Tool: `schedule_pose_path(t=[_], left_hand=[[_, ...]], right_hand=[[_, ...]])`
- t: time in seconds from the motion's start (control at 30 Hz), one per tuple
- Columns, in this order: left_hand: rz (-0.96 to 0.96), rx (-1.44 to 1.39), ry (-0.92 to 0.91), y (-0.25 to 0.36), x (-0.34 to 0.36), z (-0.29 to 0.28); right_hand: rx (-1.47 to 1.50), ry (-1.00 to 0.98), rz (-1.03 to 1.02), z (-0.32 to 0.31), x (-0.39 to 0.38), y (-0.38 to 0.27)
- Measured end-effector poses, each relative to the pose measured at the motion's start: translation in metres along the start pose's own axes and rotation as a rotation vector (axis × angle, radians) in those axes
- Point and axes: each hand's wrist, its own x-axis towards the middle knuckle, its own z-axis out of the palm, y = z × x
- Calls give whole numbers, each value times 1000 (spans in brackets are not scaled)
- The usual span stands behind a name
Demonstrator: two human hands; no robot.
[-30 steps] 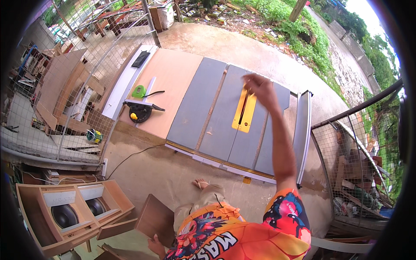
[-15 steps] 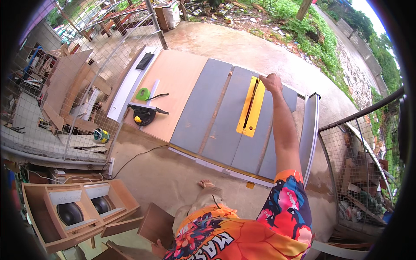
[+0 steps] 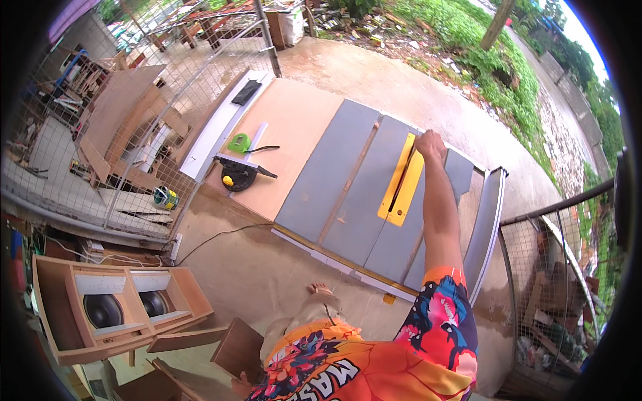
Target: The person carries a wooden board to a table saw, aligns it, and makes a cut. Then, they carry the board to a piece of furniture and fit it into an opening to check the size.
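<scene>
My right hand (image 3: 431,145) reaches across the grey saw table (image 3: 334,180) to the far end of the yellow insert plate (image 3: 394,200), which has a dark slot along it. Its fingers are closed and bent down; whatever is in them is hidden. Low in the picture, my left hand (image 3: 242,385) is closed on the lower edge of a dark brown board (image 3: 237,351), held tilted beside my body. On the pale wooden side of the table lie a green tape measure (image 3: 239,142) and a black mitre gauge (image 3: 239,175) with a yellow knob.
A white rail (image 3: 486,227) borders the table's right end. A black phone-like object (image 3: 247,92) lies on the far-left white strip. Two speakers sit in an open wooden cabinet (image 3: 120,334) at lower left. A cable (image 3: 221,234) crosses the floor. Mesh fences (image 3: 180,127) flank the area.
The view has shifted, so the table appears lower and farther right. My right hand stays at the far end of the yellow plate, and my left stays with the brown board.
</scene>
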Motion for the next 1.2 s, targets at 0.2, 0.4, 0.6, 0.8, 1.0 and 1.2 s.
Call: schedule_pose_path(t=[0.2, 0.4, 0.6, 0.8, 1.0, 1.2], left_hand=[[27, -97, -95, -1, -17, -13], [-105, 49, 1, 53, -45, -27], [107, -129, 235, 35, -40, 4], [73, -143, 276, 28, -41, 21], [-68, -273, 267, -10, -77, 33], [-137, -350, 318, -51, -110, 54]], right_hand=[[52, 96, -87, -3, 10, -8], [171, 454, -203, -130, 17, -61], [499, 960, -403, -245, -95, -112], [970, 86, -324, 1, -123, -114], [1110, -531, 221, 184, -267, -103], [1276, -426, 196, 169, -295, -93]])
